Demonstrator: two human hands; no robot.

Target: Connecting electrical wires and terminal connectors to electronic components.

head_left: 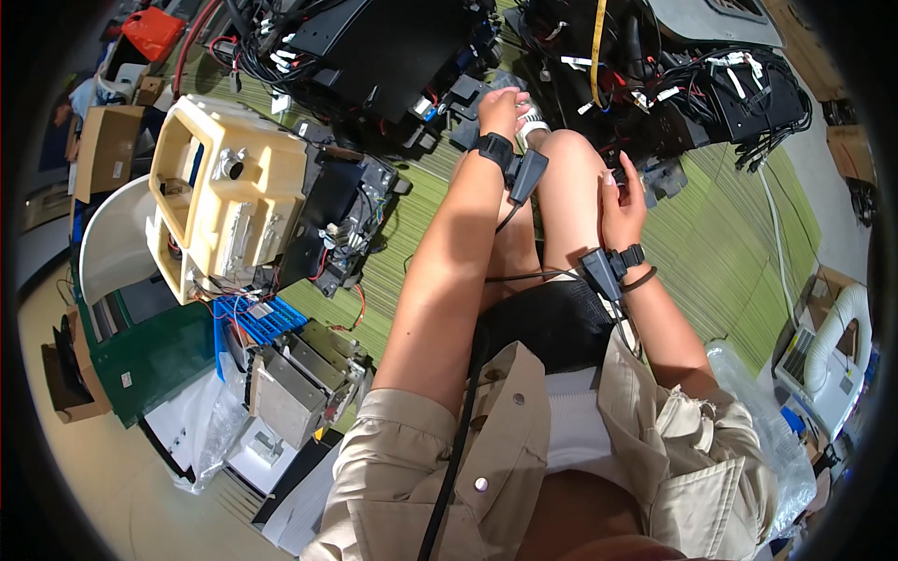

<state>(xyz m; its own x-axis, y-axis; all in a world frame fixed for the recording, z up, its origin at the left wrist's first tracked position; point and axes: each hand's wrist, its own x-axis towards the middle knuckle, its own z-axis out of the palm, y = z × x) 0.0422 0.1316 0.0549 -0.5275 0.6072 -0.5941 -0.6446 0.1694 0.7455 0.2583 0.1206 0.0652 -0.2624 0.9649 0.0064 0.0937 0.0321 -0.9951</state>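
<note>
My left hand (502, 112) is reached forward above my shoe (533, 123), its fingers curled in. What lies inside them, if anything, is hidden. Close to its left side are small black bracket-like parts (465, 96) at the edge of a large black equipment case (388, 56) with cables. My right hand (624, 208) rests against the outer side of my right knee, thumb and fingers apart, holding nothing. Each wrist wears a black strap with a small black module (601, 271) and a thin cable.
A cream plastic housing (248, 201) stands at the left, beside a circuit assembly (360, 220) with loose wires. Below it are a blue plastic grid (257, 320) and a metal box unit (297, 388). Bundled black cables (772, 98) lie at the far right. Green striped carpet (720, 243) covers the floor.
</note>
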